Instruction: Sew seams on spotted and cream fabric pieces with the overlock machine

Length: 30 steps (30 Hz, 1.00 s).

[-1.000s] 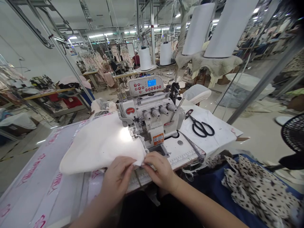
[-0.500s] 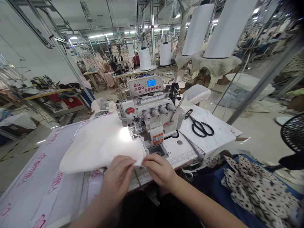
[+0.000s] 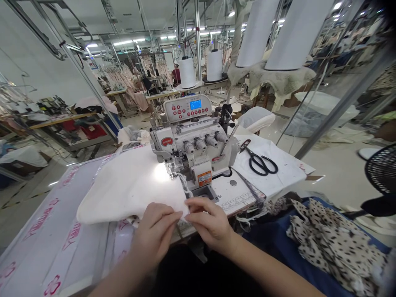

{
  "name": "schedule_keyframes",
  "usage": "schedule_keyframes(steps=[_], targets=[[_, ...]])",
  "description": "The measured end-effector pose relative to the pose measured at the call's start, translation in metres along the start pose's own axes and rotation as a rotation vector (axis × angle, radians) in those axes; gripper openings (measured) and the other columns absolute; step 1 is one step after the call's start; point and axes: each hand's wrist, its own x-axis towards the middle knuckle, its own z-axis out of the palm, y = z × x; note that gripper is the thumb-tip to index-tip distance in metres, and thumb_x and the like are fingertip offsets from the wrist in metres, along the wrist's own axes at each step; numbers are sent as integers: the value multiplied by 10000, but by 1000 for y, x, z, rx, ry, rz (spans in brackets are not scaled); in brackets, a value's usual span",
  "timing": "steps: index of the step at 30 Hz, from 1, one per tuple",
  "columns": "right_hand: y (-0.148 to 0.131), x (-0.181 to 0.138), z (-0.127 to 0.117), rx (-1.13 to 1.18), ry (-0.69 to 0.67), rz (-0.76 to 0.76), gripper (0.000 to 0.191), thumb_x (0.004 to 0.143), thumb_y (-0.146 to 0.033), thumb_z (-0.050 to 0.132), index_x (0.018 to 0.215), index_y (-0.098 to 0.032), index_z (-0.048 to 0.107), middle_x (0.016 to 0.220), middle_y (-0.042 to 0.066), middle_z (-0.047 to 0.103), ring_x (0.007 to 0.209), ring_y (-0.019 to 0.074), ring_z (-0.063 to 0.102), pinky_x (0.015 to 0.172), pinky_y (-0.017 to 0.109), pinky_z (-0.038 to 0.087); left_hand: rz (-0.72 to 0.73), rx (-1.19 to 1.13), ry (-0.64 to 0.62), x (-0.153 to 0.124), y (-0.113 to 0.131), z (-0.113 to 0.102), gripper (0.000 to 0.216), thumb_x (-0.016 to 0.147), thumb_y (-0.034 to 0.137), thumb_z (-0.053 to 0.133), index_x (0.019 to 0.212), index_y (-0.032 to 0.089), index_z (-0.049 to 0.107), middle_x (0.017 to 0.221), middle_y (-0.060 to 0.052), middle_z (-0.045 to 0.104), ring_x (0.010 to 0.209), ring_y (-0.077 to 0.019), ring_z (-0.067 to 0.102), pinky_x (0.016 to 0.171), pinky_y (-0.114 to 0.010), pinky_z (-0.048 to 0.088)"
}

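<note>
A folded piece of white fabric [image 3: 130,189] lies on the sewing table, its right edge running under the presser foot of a white overlock sewing machine [image 3: 193,148]. My left hand [image 3: 154,233] and my right hand [image 3: 208,222] meet at the fabric's near right corner. Both pinch that corner between curled fingers, just in front of the machine's bed.
Black scissors [image 3: 259,162] lie on a white cloth right of the machine. Spotted fabric [image 3: 334,243] is heaped on a blue surface at the lower right. Large thread cones [image 3: 297,33] stand behind. A black fan [image 3: 380,173] is at the right edge. The table [image 3: 46,239] extends left.
Both hands stay on the fabric corner with small finger shifts. The view has tilted slightly, so everything sits a little higher in the picture.
</note>
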Motion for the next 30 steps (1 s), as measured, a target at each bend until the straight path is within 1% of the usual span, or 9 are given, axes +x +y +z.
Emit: schedule_keyframes(steps=[6, 10, 13, 16, 18, 21, 24, 27, 30], targets=[[2, 3, -2, 25, -63, 29, 199, 809, -44, 495, 926, -168, 598, 874, 75, 619, 792, 148, 585, 691, 267, 509, -11, -37, 10, 0, 0, 4, 342, 788, -3, 501, 1071, 180, 556, 887, -56, 541, 830, -157, 502, 718, -311, 430], [3, 5, -4, 28, -89, 92, 225, 819, -59, 481, 997, -157, 577, 882, 76, 583, 817, 146, 564, 709, 253, 499, -18, -52, 30, 2, 4, 4, 327, 791, -3, 498, 1057, 180, 551, 874, -55, 545, 822, -155, 499, 704, -302, 431], [2, 10, -7, 14, -153, 104, 177, 830, -79, 478, 938, -162, 590, 908, 75, 574, 831, 142, 563, 725, 245, 493, -32, -52, 26, 4, 7, 4, 292, 796, 18, 493, 1023, 192, 556, 858, -48, 548, 814, -155, 506, 695, -293, 435], [-1, 16, -10, 1, -210, 56, 165, 827, -63, 454, 912, -157, 561, 916, 83, 603, 846, 155, 572, 744, 267, 493, -81, 38, 32, 8, 3, 5, 260, 768, 82, 530, 1014, 167, 533, 953, -81, 551, 908, -196, 512, 780, -339, 439], [-2, 19, -10, -6, -217, 29, 167, 816, -51, 445, 908, -153, 540, 878, 82, 614, 826, 162, 576, 726, 274, 494, -116, 194, 33, 10, -5, 5, 334, 731, 92, 512, 1062, 134, 495, 1077, -128, 538, 1023, -250, 486, 854, -400, 407], [0, 14, -8, -37, -239, 30, 154, 813, -53, 446, 892, -157, 528, 849, 74, 613, 796, 163, 574, 700, 277, 490, -130, 461, -70, 7, -19, -1, 478, 677, 24, 413, 1143, 115, 466, 1185, -141, 536, 1113, -283, 460, 828, -422, 374], [5, 6, -5, -75, -288, 66, 150, 819, -63, 452, 905, -165, 520, 874, 68, 615, 809, 167, 569, 718, 291, 483, -101, 632, -189, 1, -25, -8, 605, 639, -28, 354, 1212, 137, 452, 1249, -92, 530, 1149, -257, 463, 782, -395, 351], [12, 6, -3, -81, -289, 64, 138, 828, -70, 443, 895, -166, 518, 866, 66, 616, 799, 165, 570, 704, 283, 482, -90, 710, -236, 1, -26, -12, 639, 627, -41, 333, 1229, 133, 459, 1284, -73, 506, 1160, -240, 467, 780, -387, 342], [21, 17, 0, -98, -297, 40, 130, 843, -84, 423, 875, -161, 523, 831, 67, 615, 780, 161, 575, 681, 268, 482, -140, 712, -313, 11, -31, -13, 623, 653, -38, 320, 1228, 149, 469, 1304, -57, 487, 1170, -226, 461, 783, -379, 343]])
